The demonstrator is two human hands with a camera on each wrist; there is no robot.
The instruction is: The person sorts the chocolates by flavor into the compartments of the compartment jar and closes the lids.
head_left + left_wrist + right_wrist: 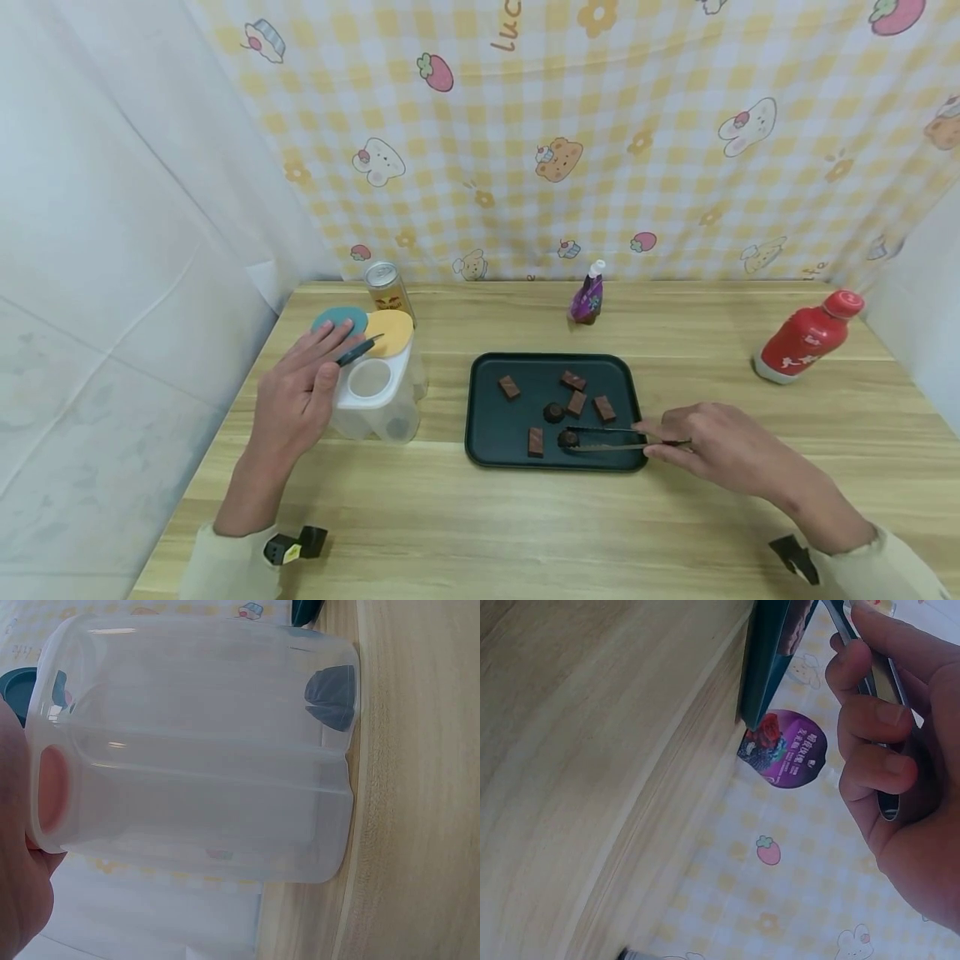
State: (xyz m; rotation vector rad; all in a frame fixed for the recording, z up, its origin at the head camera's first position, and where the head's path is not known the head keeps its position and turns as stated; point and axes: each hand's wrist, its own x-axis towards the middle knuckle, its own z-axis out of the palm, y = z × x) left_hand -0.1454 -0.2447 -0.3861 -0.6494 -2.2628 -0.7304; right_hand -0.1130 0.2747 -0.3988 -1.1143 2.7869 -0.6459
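Note:
My left hand lies with straight fingers over the top of a clear plastic storage container that has a blue-green lid and a yellow lid. A dark lid stands tilted beside the thumb, next to a round opening. Inside the container, a dark grey-blue lump shows through the wall. My right hand grips metal tongs. Their tips lie on either side of a small round chocolate on the dark green tray.
On the tray are another round chocolate and several rectangular chocolates, one of them a bar near the front. A can stands behind the container, a purple pouch behind the tray, and a red bottle at the right.

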